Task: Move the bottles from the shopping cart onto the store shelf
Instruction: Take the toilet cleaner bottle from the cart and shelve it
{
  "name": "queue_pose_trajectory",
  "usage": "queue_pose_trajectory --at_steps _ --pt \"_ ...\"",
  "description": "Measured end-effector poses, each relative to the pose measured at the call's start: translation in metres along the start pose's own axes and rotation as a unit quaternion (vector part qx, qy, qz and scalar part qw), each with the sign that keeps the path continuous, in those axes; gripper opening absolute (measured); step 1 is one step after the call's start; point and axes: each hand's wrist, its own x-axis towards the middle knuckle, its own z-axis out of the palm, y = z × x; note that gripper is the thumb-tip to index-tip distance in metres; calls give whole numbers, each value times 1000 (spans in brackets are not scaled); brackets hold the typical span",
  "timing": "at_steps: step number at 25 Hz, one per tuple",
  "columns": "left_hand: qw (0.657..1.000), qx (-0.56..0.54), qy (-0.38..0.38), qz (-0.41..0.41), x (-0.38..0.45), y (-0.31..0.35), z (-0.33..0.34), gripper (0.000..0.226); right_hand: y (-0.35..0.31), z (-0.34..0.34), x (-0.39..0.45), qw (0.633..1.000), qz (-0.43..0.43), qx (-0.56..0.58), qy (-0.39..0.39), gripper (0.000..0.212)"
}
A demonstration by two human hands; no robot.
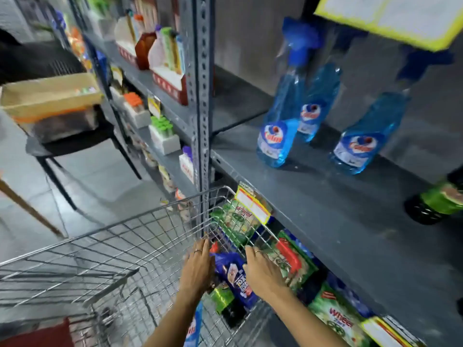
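- In the head view, both your hands were down inside the shopping cart (105,246): your left hand (196,267) and right hand (263,270) lay flat with fingers spread, one on each side of a dark blue bottle (236,276).
- Neither hand had closed; whether the palms pressed that bottle could not be told.
- Its label print was too blurred to read.
- Just below your left hand lay a bottle with a green label (221,298), and a blue spray bottle (194,329) was cut off by your left forearm.
- Up and to the right of your right hand, three blue spray bottles stood on the grey shelf (338,209): the nearest (278,136), one behind it (315,106) and one to the right (363,144).
- Their red-lettered labels seemed to read "Colin", though blur left it uncertain.
- A dark bottle with a green wrap (436,201) stood at the frame's right edge, partly cut off.
- Just right of your right hand, green packs marked "Wheel" (335,319) filled the lower shelf.
- A yellow-edged price tag (253,204) hung above your fingers, unreadable.
- Far left stood a chair (72,146) carrying a cardboard box (50,93).
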Motion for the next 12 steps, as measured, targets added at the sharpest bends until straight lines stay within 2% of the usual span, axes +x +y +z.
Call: queue_pose_trajectory --at_steps 1,6,10,12 --pt "998 -18 -44 -36 9 -5 9 56 2 10 17 999 11 -6 -33 45" --pt "973 -93 -133 -166 54 -32 69 49 21 72 89 982 93 6 -163 49" --pt "956 -131 -169 -202 91 -34 96 33 40 103 123 959 179 37 -217 45" --pt "944 -143 -187 -233 105 -30 106 35 43 113 137 951 202 40 -229 45"
